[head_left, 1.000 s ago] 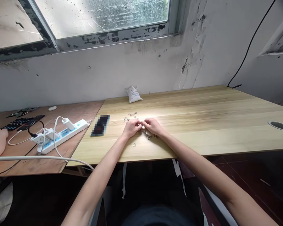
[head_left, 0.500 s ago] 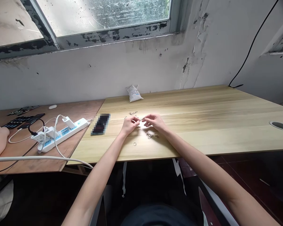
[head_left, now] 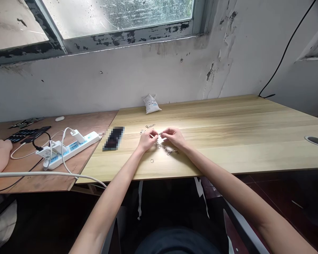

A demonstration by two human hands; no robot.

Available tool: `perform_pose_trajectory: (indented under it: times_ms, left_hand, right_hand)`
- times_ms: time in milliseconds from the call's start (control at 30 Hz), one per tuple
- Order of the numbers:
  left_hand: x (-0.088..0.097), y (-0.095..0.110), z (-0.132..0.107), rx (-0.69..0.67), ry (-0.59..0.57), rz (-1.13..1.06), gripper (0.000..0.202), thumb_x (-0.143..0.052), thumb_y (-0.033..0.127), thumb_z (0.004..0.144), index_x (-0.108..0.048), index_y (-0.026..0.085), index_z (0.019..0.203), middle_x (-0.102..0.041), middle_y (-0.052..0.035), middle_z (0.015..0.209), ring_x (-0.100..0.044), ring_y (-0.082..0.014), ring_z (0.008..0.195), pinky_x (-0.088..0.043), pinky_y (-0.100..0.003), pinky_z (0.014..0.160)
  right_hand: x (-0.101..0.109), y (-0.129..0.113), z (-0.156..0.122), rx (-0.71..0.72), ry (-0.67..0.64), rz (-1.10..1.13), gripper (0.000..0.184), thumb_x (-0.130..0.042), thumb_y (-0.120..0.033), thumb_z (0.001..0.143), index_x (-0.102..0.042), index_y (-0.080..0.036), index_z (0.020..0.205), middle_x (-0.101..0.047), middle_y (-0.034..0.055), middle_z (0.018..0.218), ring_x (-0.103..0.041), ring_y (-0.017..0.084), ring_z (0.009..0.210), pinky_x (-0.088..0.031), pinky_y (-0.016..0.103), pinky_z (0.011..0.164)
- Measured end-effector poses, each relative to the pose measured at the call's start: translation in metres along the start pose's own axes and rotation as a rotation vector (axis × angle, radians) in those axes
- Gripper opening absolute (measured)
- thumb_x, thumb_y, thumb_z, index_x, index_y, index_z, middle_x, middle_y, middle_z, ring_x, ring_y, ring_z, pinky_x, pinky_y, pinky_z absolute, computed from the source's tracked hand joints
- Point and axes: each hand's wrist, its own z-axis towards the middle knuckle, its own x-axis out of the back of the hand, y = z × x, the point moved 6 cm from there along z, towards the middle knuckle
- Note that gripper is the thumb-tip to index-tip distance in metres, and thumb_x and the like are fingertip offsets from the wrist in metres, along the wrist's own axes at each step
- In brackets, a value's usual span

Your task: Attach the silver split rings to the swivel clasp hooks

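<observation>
Pale wood-grain desk (head_left: 228,123), silver metal clasps (head_left: 169,151), white sachet (head_left: 151,104), white power strip (head_left: 69,149), reddish-brown table (head_left: 90,121).

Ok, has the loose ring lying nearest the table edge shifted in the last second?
No. The ring lies at the same gap from the phone to its left as before; only the camera view drifted slightly.

desk (head_left: 228,134): pale matt wood, smooth | clasps (head_left: 169,151): shiny metal | power strip (head_left: 69,148): glossy white plastic | wall (head_left: 122,84): rough peeling paint
</observation>
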Motion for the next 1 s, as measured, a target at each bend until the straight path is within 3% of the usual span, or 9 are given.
perform_pose_trajectory:
  times_ms: [100,200,267,367,600,833,1000]
  left_hand:
    - [0.005,0.003,-0.001,-0.011,0.031,0.064,0.032,-0.056,0.034,0.094,-0.056,0.015,0.119,-0.059,-0.0095,0.118,-0.061,-0.0201,0.101,-0.054,-0.041,0.086]
    - [0.015,0.010,-0.008,-0.057,0.043,0.111,0.021,-0.057,0.031,0.092,-0.062,0.014,0.104,-0.064,-0.0065,0.103,-0.062,-0.0169,0.090,-0.054,-0.035,0.081]
    - [0.021,0.017,-0.017,-0.103,0.016,0.130,0.013,-0.058,0.027,0.090,-0.066,0.016,0.091,-0.065,-0.0040,0.093,-0.061,-0.0140,0.080,-0.052,-0.029,0.074]
    - [0.027,0.031,-0.033,-0.181,-0.049,0.167,0.012,-0.060,0.027,0.086,-0.068,0.019,0.090,-0.065,-0.0032,0.095,-0.060,-0.0133,0.077,-0.050,-0.027,0.072]
    - [0.017,0.050,-0.048,-0.291,-0.217,0.294,0.012,-0.060,0.026,0.087,-0.071,0.022,0.087,-0.066,-0.0028,0.095,-0.062,-0.0161,0.086,-0.049,-0.029,0.077]
    - [0.007,0.062,-0.042,-0.308,-0.257,0.404,0.016,-0.052,0.020,0.090,-0.067,0.019,0.083,-0.064,-0.0044,0.091,-0.060,-0.0193,0.084,-0.047,-0.032,0.072]
    - [0.006,0.061,-0.038,-0.268,-0.265,0.397,0.009,-0.054,0.021,0.088,-0.063,0.020,0.085,-0.064,-0.0032,0.092,-0.059,-0.0188,0.085,-0.047,-0.031,0.073]
  right_hand:
    - [0.001,0.001,0.000,-0.002,0.022,-0.018,0.025,-0.076,-0.036,0.068,-0.064,-0.015,0.076,-0.070,0.0051,0.078,-0.066,0.015,0.069,-0.058,0.026,0.057]
    - [0.003,0.001,-0.001,0.000,0.039,-0.034,0.022,-0.074,-0.034,0.070,-0.065,-0.015,0.076,-0.068,0.0050,0.078,-0.064,0.014,0.069,-0.057,0.024,0.053]
    - [0.004,0.001,-0.001,0.002,0.051,-0.042,0.022,-0.074,-0.034,0.071,-0.065,-0.015,0.077,-0.067,0.0050,0.078,-0.063,0.014,0.068,-0.056,0.023,0.051]
    - [0.005,0.002,0.000,0.000,0.071,-0.047,0.022,-0.073,-0.035,0.071,-0.065,-0.015,0.078,-0.066,0.0045,0.077,-0.061,0.013,0.064,-0.055,0.023,0.048]
    - [0.006,0.006,0.002,-0.019,0.082,-0.058,0.020,-0.072,-0.032,0.077,-0.064,-0.014,0.080,-0.063,0.0017,0.074,-0.058,0.010,0.060,-0.053,0.021,0.047]
    - [0.006,0.009,0.002,-0.074,0.048,-0.109,0.017,-0.059,-0.029,0.093,-0.062,-0.013,0.098,-0.064,0.0017,0.090,-0.062,0.010,0.071,-0.054,0.025,0.061]
    - [0.006,0.007,0.002,-0.060,0.052,-0.090,0.016,-0.062,-0.029,0.091,-0.062,-0.013,0.092,-0.064,0.0003,0.083,-0.061,0.009,0.065,-0.053,0.023,0.056]
